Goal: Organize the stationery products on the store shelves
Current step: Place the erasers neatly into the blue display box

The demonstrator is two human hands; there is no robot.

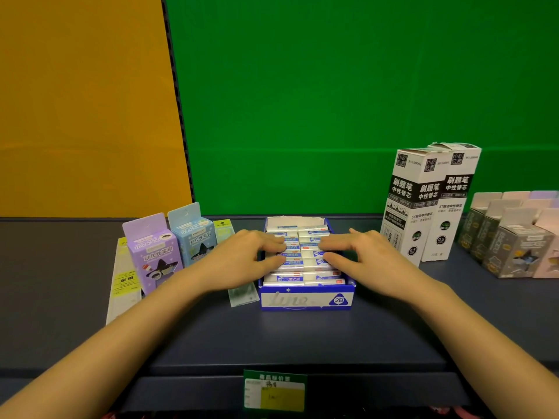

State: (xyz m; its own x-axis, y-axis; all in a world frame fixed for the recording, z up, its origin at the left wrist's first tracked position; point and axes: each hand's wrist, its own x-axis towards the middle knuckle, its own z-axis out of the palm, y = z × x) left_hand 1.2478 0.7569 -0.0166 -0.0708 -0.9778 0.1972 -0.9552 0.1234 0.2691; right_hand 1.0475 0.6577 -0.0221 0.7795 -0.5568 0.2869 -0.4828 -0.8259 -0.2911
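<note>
A blue and white display box marked 2B stands in the middle of the dark shelf. It holds two rows of white wrapped erasers. My left hand lies over the box's left side, fingers stretched onto the erasers and thumb beside the left row. My right hand mirrors it on the right side, fingers flat on the erasers. The fingertips of both hands nearly meet over the middle of the box.
Left of the box stand a purple sharpener box and a light blue one, with flat yellow-labelled packets beside them. Two tall white refill boxes stand to the right, then several grey and pink boxes. A price tag hangs on the front edge.
</note>
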